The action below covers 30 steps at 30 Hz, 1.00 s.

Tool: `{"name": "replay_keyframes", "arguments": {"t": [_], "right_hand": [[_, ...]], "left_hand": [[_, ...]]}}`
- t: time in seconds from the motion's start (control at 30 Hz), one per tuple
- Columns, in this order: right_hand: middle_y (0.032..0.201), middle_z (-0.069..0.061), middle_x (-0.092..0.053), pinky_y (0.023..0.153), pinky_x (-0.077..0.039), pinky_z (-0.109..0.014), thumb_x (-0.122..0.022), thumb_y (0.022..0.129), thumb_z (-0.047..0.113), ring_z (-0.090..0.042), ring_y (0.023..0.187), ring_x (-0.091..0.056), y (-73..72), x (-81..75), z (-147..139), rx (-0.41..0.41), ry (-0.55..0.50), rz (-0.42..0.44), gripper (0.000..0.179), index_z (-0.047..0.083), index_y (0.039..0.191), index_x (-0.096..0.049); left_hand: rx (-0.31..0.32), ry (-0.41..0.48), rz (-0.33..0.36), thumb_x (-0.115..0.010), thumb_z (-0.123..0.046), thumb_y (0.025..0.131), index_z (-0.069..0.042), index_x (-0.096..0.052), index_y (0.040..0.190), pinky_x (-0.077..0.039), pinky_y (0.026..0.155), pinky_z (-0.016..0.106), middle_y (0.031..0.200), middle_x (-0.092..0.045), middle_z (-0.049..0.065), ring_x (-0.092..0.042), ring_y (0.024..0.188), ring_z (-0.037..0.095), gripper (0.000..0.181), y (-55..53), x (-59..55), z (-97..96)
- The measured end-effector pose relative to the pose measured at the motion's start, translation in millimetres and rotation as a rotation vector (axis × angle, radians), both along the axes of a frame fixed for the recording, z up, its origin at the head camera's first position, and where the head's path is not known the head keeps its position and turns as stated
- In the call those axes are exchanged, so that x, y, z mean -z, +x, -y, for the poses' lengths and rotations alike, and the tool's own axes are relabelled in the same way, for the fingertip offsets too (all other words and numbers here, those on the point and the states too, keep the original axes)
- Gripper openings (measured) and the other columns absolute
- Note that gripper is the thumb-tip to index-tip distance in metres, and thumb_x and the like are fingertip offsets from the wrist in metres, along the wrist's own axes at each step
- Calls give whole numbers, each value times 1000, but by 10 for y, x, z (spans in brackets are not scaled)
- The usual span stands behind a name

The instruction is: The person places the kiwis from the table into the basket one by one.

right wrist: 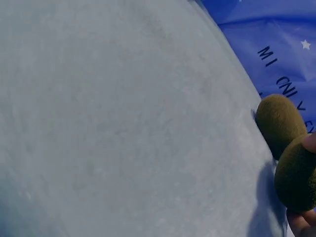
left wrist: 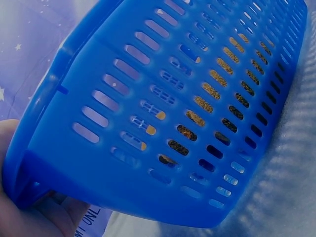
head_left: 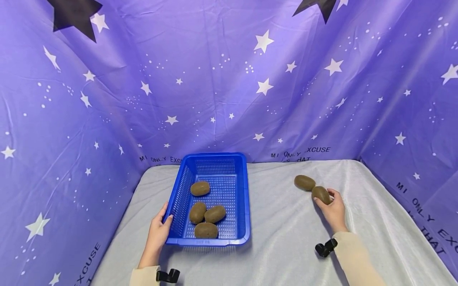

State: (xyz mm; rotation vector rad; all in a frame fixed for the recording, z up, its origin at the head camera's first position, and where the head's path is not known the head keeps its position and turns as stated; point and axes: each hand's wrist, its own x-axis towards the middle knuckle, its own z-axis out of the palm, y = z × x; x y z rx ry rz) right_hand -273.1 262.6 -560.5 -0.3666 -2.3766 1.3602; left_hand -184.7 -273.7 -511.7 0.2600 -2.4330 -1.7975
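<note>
My left hand (head_left: 160,227) grips the left rim of a blue plastic basket (head_left: 247,198), thumb over the edge. Slotted basket wall (left wrist: 103,163) fills the left wrist view, with brown fruit showing through the holes. Inside the basket lie several brown kiwis, one kiwi (head_left: 200,188) farther back and the others grouped near the front. At the right, my right hand (head_left: 334,209) holds a kiwi (head_left: 320,195) between thumb and fingers. Just beyond it, another kiwi (head_left: 304,182) lies on the cloth; in the right wrist view the held kiwi (right wrist: 296,175) overlaps that one.
A pale grey cloth (head_left: 275,222) covers the table. Purple curtains (head_left: 222,99) with white stars stand behind it and along both sides. The basket's far end is close to the back curtain. Black wrist cameras are strapped over both cream sleeves (head_left: 352,254).
</note>
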Motion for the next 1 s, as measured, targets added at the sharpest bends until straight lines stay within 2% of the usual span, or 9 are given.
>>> {"name": "replay_keyframes", "arguments": {"t": [0.1, 0.23, 0.4, 0.57, 0.7, 0.9, 1.0], "right_hand": [[122, -24, -52, 81, -37, -28, -70, 80, 9, -30, 101, -50, 15, -70, 48, -27, 3, 8, 56, -6, 127, -46], [123, -23, -52, 78, -38, -21, -70, 82, 12, -30, 104, -50, 29, -195, 154, -106, 10, 0, 55, -3, 129, -47], [121, -24, -53, 73, -37, -8, -72, 80, 10, -31, 104, -51, 41, -326, 340, -212, 25, -74, 55, -4, 128, -49], [118, -25, -56, 73, -38, -5, -74, 77, 5, -33, 102, -54, 47, -426, 544, -292, 25, -141, 55, -4, 126, -51], [122, -23, -55, 76, -42, -10, -75, 77, 6, -33, 103, -55, 55, -496, 709, -351, 34, -160, 55, -3, 127, -52], [118, -22, -58, 83, -48, -38, -76, 75, 5, -35, 102, -57, 70, -626, 996, -436, 37, -200, 53, -2, 123, -56], [117, -19, -59, 83, -48, -44, -77, 73, 5, -33, 101, -58, 78, -675, 1137, -483, 43, -209, 54, 0, 123, -57]], "left_hand": [[-1, 4, -2, -42, 0, 97, 3, -20, 148, -18, 113, 47, 153, -20, 21, -18, 141, 34, 55, 7, -3, 5], [0, 7, -2, -42, 0, 97, 2, -20, 148, -18, 113, 47, 153, -19, 20, -17, 141, 33, 55, 17, -16, 6], [0, 8, -5, -41, 2, 96, 3, -21, 147, -18, 113, 48, 153, -20, 22, -18, 141, 34, 55, 15, -19, -3], [-1, 8, -20, -42, 4, 95, 5, -23, 146, -19, 112, 48, 151, -22, 24, -20, 140, 36, 54, 5, 0, -12], [-4, 0, -23, -42, 5, 95, 6, -23, 146, -19, 112, 48, 151, -23, 24, -20, 140, 36, 54, 1, 12, -6], [-5, -5, -28, -42, 5, 95, 6, -23, 146, -19, 112, 48, 151, -23, 24, -21, 140, 36, 54, -1, 18, -1], [0, -3, -34, -41, 5, 95, 7, -23, 146, -20, 112, 49, 151, -23, 25, -21, 139, 37, 54, 2, 15, -3]]}}
